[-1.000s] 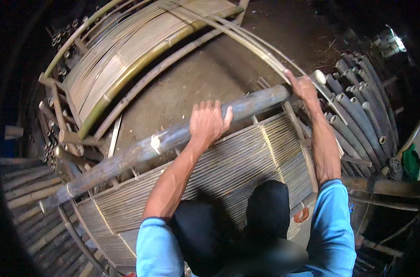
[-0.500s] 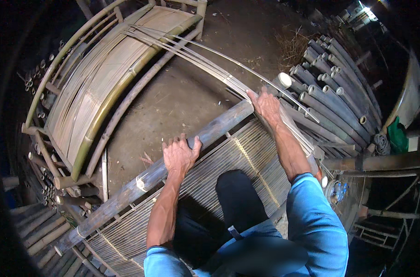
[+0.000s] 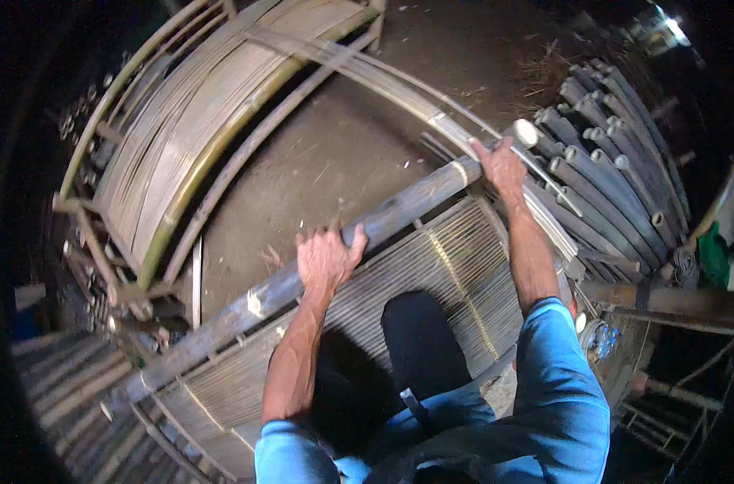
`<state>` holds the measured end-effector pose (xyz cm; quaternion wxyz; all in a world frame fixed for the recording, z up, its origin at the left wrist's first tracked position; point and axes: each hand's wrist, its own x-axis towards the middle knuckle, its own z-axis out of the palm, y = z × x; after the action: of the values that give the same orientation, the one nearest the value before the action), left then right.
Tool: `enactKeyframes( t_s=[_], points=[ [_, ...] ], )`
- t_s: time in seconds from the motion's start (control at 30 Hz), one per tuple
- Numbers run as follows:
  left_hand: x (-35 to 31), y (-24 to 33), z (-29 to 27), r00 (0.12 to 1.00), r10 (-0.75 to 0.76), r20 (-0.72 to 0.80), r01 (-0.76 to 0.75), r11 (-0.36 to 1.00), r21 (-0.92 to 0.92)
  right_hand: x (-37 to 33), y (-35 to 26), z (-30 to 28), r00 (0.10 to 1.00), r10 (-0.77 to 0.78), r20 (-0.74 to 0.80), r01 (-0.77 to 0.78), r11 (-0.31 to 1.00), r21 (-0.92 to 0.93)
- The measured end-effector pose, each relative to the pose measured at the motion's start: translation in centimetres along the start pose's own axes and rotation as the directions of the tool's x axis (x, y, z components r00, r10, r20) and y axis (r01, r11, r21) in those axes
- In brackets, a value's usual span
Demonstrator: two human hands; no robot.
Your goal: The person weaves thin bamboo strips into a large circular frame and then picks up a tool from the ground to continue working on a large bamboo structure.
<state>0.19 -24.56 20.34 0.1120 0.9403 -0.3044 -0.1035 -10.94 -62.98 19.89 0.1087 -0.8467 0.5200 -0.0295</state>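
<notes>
A thick, dark bamboo pole (image 3: 399,203) crosses in front of me from the lower left to the upper right, along the far edge of a slatted bamboo panel (image 3: 407,262). Near its middle my left hand (image 3: 326,256) is closed over it, fingers bent across the far side and thumb along the top. My right hand (image 3: 504,169) grips the pole near its pale cut end. Long thin bamboo strips (image 3: 407,101) pass at this hand and continue beyond my right forearm; whether the fingers also hold them is hard to see. My dark-clothed knee (image 3: 419,327) is over the panel.
A bamboo bench (image 3: 193,133) stands at the far left, with the strips' far ends lying on it. Stacked bamboo poles (image 3: 605,161) fill the right side. More poles (image 3: 80,387) lie at lower left. A green bag (image 3: 712,256) is at far right.
The view has shifted, so the surroundings appear farther right. My right hand has moved slightly along the pole, uncovering a pale band beside it. My left hand still grips the pole.
</notes>
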Motion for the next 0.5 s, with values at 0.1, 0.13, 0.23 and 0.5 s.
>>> enactKeyframes(
  t_s=[0.1,0.13,0.23,0.5],
  points=[
    [-0.1,-0.1,0.6,1.000,0.019,-0.008,-0.019,1.000,-0.006,0.0,0.3,-0.1,1.000,0.002,0.002,-0.002,1.000,0.030],
    [0.1,-0.3,0.5,0.998,0.046,-0.042,-0.047,0.999,-0.003,-0.2,0.0,0.1,1.000,-0.009,0.010,0.009,1.000,0.029],
    [-0.6,-0.4,1.0,0.995,0.043,-0.089,-0.043,0.999,0.012,-0.3,-0.1,-0.3,1.000,-0.002,-0.022,0.003,1.000,0.018],
    [-0.3,0.0,-0.1,0.999,-0.008,0.033,0.008,1.000,-0.016,-0.1,0.7,-1.2,0.986,-0.157,0.052,0.155,0.987,0.032]
  ],
)
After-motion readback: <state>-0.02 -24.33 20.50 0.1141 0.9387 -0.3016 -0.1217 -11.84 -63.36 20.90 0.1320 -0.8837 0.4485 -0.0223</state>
